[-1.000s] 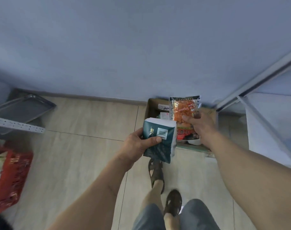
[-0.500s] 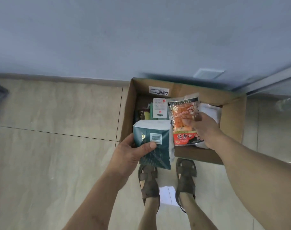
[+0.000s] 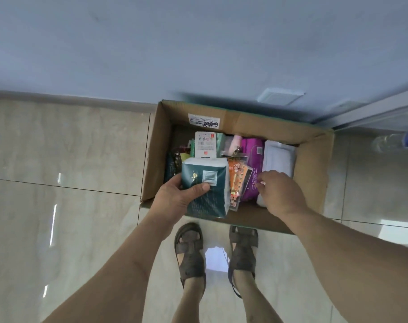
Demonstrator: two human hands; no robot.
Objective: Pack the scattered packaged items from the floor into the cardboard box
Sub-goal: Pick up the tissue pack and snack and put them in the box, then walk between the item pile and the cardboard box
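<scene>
An open cardboard box stands on the tiled floor against the wall. My left hand grips a dark green tissue pack over the box's near left corner. An orange snack packet stands on edge inside the box, between the green pack and a purple pack. My right hand hovers over the box's near right part with loosely curled fingers, just right of the orange packet and apart from it. A white pack and a white carded item also lie in the box.
My two sandalled feet stand right in front of the box. A plastic bottle lies on the floor to the right, below a metal frame. A socket plate sits on the blue wall behind the box.
The view came closer over the box. My right hand lowered the orange snack packet into the box and let it go. My left hand carried the green pack over the box edge.
</scene>
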